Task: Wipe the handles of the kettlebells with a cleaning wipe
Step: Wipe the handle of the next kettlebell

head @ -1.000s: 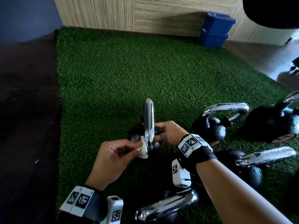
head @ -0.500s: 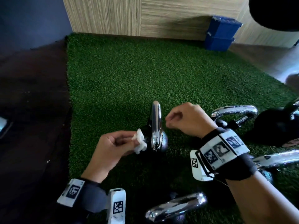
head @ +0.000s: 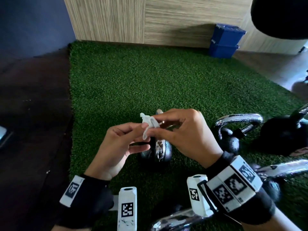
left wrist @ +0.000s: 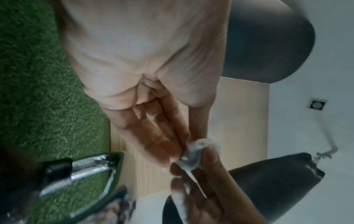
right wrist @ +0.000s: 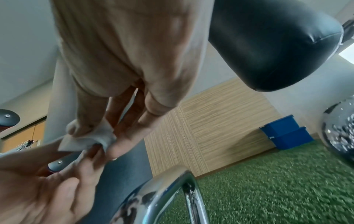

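Turf (head: 150,80) floor: wipe (head: 149,125) just came off the handle (head: 159,145); both our hands (head: 181,132) pinch it, probably refolding.

On my left wrist (head: 86,195) I wear a black fabric band with a white block strapped on it, printed with a dark square marker. Beside it stands a white camera housing (head: 127,209), rounded at the top, with a black-and-white coded tag and dark scuffs near its base. My right wrist (head: 246,199) carries the same black band, topped by a white block bearing three coded squares in a row, with a second white housing (head: 197,195) and a thin black strap alongside. Both forearms are bare, no sleeves.
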Motion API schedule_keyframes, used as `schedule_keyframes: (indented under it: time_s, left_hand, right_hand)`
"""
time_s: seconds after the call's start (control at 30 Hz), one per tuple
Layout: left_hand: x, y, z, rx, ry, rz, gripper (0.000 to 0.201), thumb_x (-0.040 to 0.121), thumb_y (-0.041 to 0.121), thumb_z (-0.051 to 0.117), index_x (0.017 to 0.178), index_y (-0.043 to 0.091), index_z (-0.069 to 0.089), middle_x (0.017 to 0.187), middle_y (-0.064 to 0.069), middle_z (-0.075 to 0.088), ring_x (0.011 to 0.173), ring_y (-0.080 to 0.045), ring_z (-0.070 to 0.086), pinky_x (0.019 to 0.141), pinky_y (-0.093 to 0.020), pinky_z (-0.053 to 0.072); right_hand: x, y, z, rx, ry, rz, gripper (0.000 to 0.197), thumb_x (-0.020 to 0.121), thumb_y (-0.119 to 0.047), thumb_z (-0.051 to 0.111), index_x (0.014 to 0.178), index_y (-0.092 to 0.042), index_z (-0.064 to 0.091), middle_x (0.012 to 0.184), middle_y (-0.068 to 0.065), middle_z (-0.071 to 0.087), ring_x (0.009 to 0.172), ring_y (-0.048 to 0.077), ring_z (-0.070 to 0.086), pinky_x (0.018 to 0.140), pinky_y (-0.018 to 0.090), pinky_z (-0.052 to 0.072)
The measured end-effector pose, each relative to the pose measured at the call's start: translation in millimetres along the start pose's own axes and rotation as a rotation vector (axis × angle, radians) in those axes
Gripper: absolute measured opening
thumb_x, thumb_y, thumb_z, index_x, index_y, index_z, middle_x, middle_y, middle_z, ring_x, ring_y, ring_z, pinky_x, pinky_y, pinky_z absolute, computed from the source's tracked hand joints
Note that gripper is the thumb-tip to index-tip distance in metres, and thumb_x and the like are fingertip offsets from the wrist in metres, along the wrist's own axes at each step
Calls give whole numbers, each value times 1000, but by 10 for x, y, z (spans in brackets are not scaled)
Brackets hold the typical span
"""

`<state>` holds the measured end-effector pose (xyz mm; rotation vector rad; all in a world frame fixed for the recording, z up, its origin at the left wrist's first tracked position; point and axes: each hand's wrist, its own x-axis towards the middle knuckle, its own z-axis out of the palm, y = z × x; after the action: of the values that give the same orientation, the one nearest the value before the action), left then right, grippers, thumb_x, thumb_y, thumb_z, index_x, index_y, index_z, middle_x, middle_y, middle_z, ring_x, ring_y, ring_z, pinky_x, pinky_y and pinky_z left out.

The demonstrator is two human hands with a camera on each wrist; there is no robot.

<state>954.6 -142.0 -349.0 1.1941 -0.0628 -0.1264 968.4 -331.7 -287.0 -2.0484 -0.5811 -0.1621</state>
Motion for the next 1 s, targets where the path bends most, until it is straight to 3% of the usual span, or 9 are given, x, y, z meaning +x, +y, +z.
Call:
schedule_keyframes:
  time_s: [0.1, 0.2, 0.3, 0.4, 0.47, 0.57, 0.63, 0.83, 1.0]
  left_hand:
    - [-14, -16, -70, -11, -85, -2, 28, 86, 30, 75, 108, 13, 79, 110, -8, 77, 90, -18, 73, 76, -35, 61]
    - [-2, -173, -221, 335, -124, 75, 57, 79, 22, 76, 133, 33, 65, 136, 3, 67, 125, -12, 63, 102, -45, 53]
    - [66, -418, -395, 890, -202, -70, 127, 51, 53, 94, 154, 55, 20, 164, 19, 24, 155, -6, 11, 125, -48, 21]
    - [228, -779, -375, 1104, -313, -102, 168, 34, 79, 87, 157, 38, -20, 162, 21, -14, 149, -10, -27, 125, -37, -7]
    - [348, -1003, -252, 1165, -297, 27, 168, 39, 91, 75, 158, 22, -22, 168, 6, -18, 153, -16, -23, 126, -40, -12]
    - [464, -1209, -153, 1170, -171, 252, 135, 62, 70, 83, 159, 3, 17, 163, -10, 30, 152, -26, 25, 125, -47, 23]
    - [505, -1263, -202, 1104, -130, 348, 117, 65, 54, 86, 154, 2, 31, 152, -7, 44, 145, -18, 37, 119, -43, 34]
    - [583, -1195, -410, 888, -233, 282, 112, 58, 42, 92, 146, 58, 25, 147, 12, 47, 139, -12, 46, 114, -49, 43]
    - [571, -1195, -404, 862, -236, 258, 112, 59, 40, 93, 149, 47, 28, 149, 12, 46, 140, -12, 44, 114, -52, 41]
  right_hand:
    - [21, 92, -35, 106, 19, 115, 23, 77, -20, 85, 100, -18, 80, 94, -5, 79, 76, 11, 76, 71, 37, 64]
    - [74, 301, -189, 163, 41, 260, 18, 81, -16, 80, 99, -16, 77, 94, 1, 79, 77, 17, 77, 72, 38, 64]
    - [135, 561, -243, 285, 140, 463, 15, 85, -3, 74, 100, -2, 71, 99, 17, 74, 79, 19, 76, 67, 30, 64]
    - [184, 818, -157, 194, 105, 573, 13, 88, -2, 72, 99, 3, 68, 101, 18, 73, 82, 23, 74, 69, 32, 64]
    - [233, 953, -89, 250, 87, 648, 15, 88, -1, 71, 101, 4, 66, 108, 19, 71, 86, 25, 72, 75, 37, 64]
    - [326, 1096, 10, 327, 109, 716, 18, 85, 3, 73, 100, 6, 65, 111, 22, 70, 95, 33, 72, 83, 46, 62]
    - [363, 1165, 94, 341, 132, 728, 14, 81, 0, 78, 92, 3, 69, 103, 22, 73, 92, 34, 73, 83, 44, 61]
    - [371, 1326, 391, 207, 187, 782, 13, 78, -11, 84, 88, -8, 76, 85, 9, 78, 77, 23, 77, 76, 41, 64]
    - [394, 1309, 459, -58, 181, 714, 11, 83, -15, 81, 75, -12, 75, 81, 6, 77, 76, 23, 76, 73, 46, 63]
